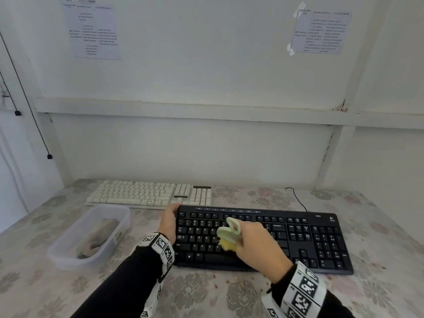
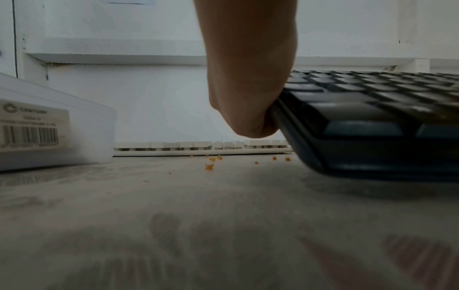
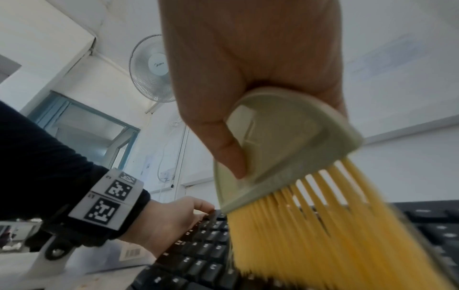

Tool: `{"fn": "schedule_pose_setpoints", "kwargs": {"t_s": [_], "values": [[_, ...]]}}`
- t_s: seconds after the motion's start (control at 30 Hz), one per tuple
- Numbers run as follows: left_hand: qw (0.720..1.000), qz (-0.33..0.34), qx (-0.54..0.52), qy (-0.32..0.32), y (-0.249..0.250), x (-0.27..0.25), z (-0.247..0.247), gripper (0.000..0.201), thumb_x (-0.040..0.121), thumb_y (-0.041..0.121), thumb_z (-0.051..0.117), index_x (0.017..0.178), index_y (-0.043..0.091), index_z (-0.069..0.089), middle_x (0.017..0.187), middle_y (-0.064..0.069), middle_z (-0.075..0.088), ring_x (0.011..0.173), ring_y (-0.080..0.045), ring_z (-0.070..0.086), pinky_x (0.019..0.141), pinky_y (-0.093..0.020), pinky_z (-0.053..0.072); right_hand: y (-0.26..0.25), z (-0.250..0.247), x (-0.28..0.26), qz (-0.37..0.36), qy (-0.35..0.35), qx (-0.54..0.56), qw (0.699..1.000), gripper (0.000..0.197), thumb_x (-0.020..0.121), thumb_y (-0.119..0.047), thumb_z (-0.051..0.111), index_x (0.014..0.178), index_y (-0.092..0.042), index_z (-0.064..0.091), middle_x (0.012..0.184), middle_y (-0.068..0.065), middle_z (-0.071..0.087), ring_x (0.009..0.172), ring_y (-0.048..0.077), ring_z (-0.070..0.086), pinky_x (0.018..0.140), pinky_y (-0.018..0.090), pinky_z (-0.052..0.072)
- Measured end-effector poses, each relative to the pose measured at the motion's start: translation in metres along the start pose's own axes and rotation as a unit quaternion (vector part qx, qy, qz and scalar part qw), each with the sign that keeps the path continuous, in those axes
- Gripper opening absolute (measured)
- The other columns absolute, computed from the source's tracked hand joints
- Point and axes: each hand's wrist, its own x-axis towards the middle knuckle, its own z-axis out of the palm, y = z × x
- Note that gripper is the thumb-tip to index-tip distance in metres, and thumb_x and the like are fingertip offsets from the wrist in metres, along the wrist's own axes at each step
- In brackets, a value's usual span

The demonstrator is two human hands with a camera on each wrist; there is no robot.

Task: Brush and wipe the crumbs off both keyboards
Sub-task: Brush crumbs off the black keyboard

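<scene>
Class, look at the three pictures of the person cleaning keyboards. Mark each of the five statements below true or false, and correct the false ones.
1. The right hand grips a brush with yellow bristles. True.
2. The brush is working over the white keyboard. False: its bristles are over the black keyboard; the white one lies untouched behind it.
3. The left hand holds the left end of the black keyboard. True.
4. The clear plastic container stands to the right of the black keyboard. False: it stands to the left of it.
5. Orange crumbs lie on the floral tablecloth. True.
</scene>
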Motion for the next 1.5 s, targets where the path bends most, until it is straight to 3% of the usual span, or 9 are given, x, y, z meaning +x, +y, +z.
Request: {"fn": "schedule_pose_setpoints", "kwargs": {"t_s": [0.1,0.23,0.5,0.73,0.87,1.0,1.23,1.37,1.5], "values": [[1.0,0.001,0.005,-0.003,0.0,-0.001,0.001,0.034,0.094,0.035,0.044,0.076,0.01,0.06,0.067,-0.01,0.062,0.065,-0.029,0.058,0.064,-0.034,0.048,-0.015,0.007,0.011,-0.068,-0.001,0.061,0.996,0.015,0.089,-0.011,0.047,0.098,-0.019,0.055,0.078,-0.003,0.057,0.064,0.011,0.048,0.06,0.023,0.041],[1.0,0.014,0.007,-0.004,-0.001,0.003,0.001,0.031,0.095,0.031,0.044,0.081,0.008,0.06,0.074,-0.012,0.061,0.067,-0.029,0.058,0.063,-0.035,0.048,-0.024,0.03,0.021,-0.095,-0.012,0.034,0.995,0.013,0.091,-0.009,0.045,0.098,-0.016,0.054,0.084,0.004,0.058,0.073,0.018,0.047,0.07,0.032,0.045],[1.0,-0.008,-0.007,-0.026,-0.003,0.006,0.002,0.036,0.095,0.037,0.041,0.073,0.013,0.057,0.059,-0.006,0.06,0.061,-0.026,0.056,0.061,-0.032,0.045,0.029,0.015,-0.001,0.044,0.016,0.018,0.999,0.024,0.088,-0.009,0.049,0.078,-0.029,0.043,0.07,-0.01,0.048,0.075,0.02,0.051,0.056,0.031,0.041],[1.0,0.007,-0.001,-0.02,-0.003,0.008,0.001,0.032,0.094,0.035,0.043,0.076,0.013,0.058,0.071,-0.008,0.059,0.066,-0.026,0.056,0.065,-0.035,0.046,0.087,-0.005,-0.028,0.129,0.065,0.049,0.988,0.04,0.08,-0.01,0.06,0.065,-0.043,0.043,0.063,-0.009,0.049,0.067,0.016,0.051,0.063,0.037,0.048],[1.0,0.003,-0.001,-0.03,-0.004,0.006,0.003,0.034,0.096,0.034,0.041,0.073,0.013,0.056,0.059,-0.007,0.058,0.061,-0.025,0.054,0.061,-0.032,0.044,0.12,-0.023,-0.045,0.166,0.093,0.041,0.981,0.046,0.077,-0.006,0.066,0.066,-0.047,0.046,0.061,-0.009,0.049,0.064,0.016,0.051,0.062,0.037,0.047],[1.0,0.011,-0.001,-0.027,-0.004,0.007,0.003,0.033,0.095,0.034,0.042,0.075,0.013,0.057,0.06,-0.006,0.06,0.064,-0.026,0.055,0.063,-0.033,0.045,0.152,-0.04,-0.062,0.232,0.116,0.027,0.965,0.047,0.077,-0.002,0.067,0.055,-0.034,0.04,0.057,-0.007,0.047,0.055,0.012,0.044,0.053,0.027,0.035],[1.0,0.015,0.007,-0.022,-0.005,0.006,0.003,0.033,0.096,0.033,0.041,0.076,0.012,0.056,0.053,-0.005,0.06,0.064,-0.026,0.054,0.062,-0.033,0.044,0.185,-0.062,-0.083,0.35,0.128,-0.02,0.928,0.021,0.084,-0.011,0.063,0.086,-0.027,0.049,0.085,0.013,0.062,0.082,0.029,0.061,0.066,0.031,0.042],[0.999,0.009,0.001,-0.032,-0.004,0.008,0.003,0.033,0.095,0.035,0.042,0.077,0.013,0.058,0.066,-0.008,0.061,0.066,-0.027,0.056,0.064,-0.035,0.046,0.189,-0.073,-0.089,0.425,0.154,-0.079,0.888,0.006,0.086,-0.012,0.056,0.084,-0.005,0.056,0.067,0.009,0.049,0.072,0.029,0.056,0.059,0.03,0.039],[1.0,0.008,0.0,-0.03,-0.004,0.009,0.003,0.033,0.094,0.035,0.041,0.076,0.013,0.058,0.069,-0.009,0.059,0.065,-0.028,0.056,0.064,-0.035,0.046,0.165,-0.08,-0.092,0.405,0.208,-0.1,0.885,0.016,0.083,-0.002,0.052,0.079,-0.017,0.048,0.057,0.002,0.041,0.062,0.028,0.049,0.056,0.029,0.038]]}}
